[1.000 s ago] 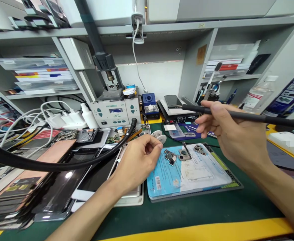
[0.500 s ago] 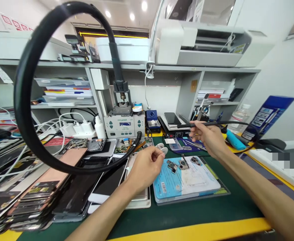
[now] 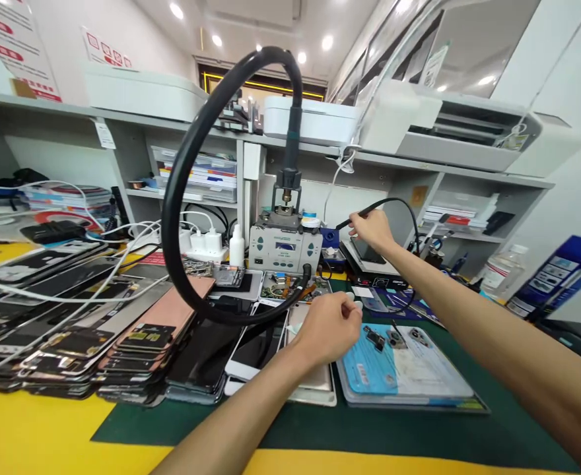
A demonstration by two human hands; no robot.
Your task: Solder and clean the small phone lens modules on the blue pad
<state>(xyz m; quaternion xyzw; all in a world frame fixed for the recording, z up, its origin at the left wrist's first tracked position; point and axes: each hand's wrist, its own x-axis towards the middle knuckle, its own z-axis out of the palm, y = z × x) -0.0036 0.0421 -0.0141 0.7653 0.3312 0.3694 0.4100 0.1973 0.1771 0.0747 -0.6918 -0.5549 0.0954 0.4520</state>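
My right hand (image 3: 374, 229) grips a soldering iron (image 3: 343, 224) by its black handle, its cable looping up behind the wrist. The iron's front end points at the small blue stand (image 3: 329, 239) beside the grey hot air station (image 3: 284, 249); whether they touch is unclear. Fingers curled, my left hand (image 3: 331, 328) pinches a small whitish round piece, like a spool, mostly hidden behind the fingers. Below and to the right of it, several small camera modules (image 3: 374, 338) lie on a blue and white flat pack (image 3: 370, 369).
A thick black hose (image 3: 171, 218) arches over the left of the bench. Stacked phone screens (image 3: 142, 343) and white cables fill the left side. A clear bottle (image 3: 503, 270) and blue box (image 3: 562, 277) stand at right. Grey shelves (image 3: 320, 148) carry a printer (image 3: 469, 125).
My right hand has moved left and away from me, bringing the iron to the blue stand. My left hand keeps its pinch. The view has turned left and tilted up.
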